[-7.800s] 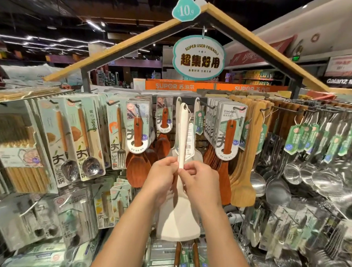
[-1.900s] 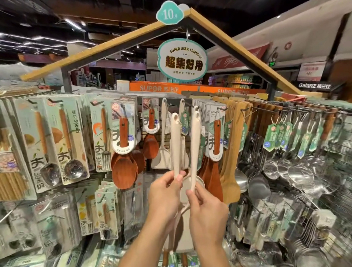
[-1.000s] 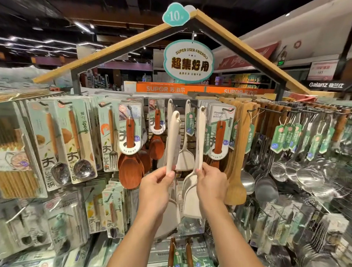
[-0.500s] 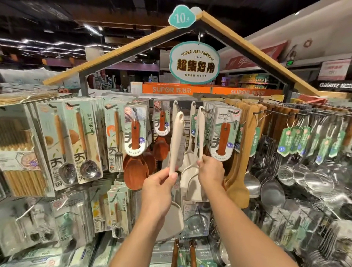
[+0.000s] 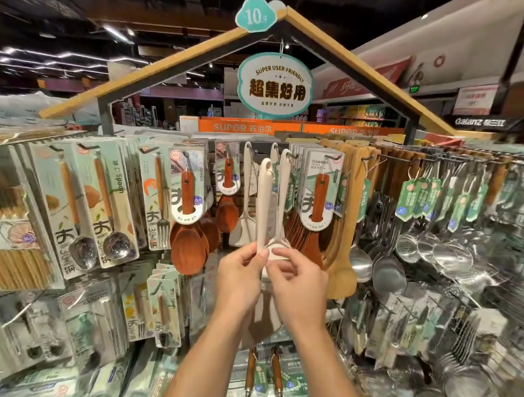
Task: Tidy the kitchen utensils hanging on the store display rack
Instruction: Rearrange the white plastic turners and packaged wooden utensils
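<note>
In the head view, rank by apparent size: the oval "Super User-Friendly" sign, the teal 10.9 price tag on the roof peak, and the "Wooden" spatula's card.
1. Oval sign, the largest.
2. Spatula card, narrower but tall; nearer the camera, so unsure.
3. Price tag, clearly the smallest.

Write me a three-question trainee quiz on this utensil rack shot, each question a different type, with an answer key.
1. True or false: the left hand grips the cream spatula low on its handle.
2. Multiple choice: what hangs directly right of the cream utensils on the rack?
A. carded wooden spatulas
B. packed chopsticks
C. steel ladles
3. Fill in: the round hanging sign reads "SUPER USER-____" in English.

Key
1. True. The right hand sits just beside it, its fingers at the same spatula.
2. A
3. FRIENDLY
</note>
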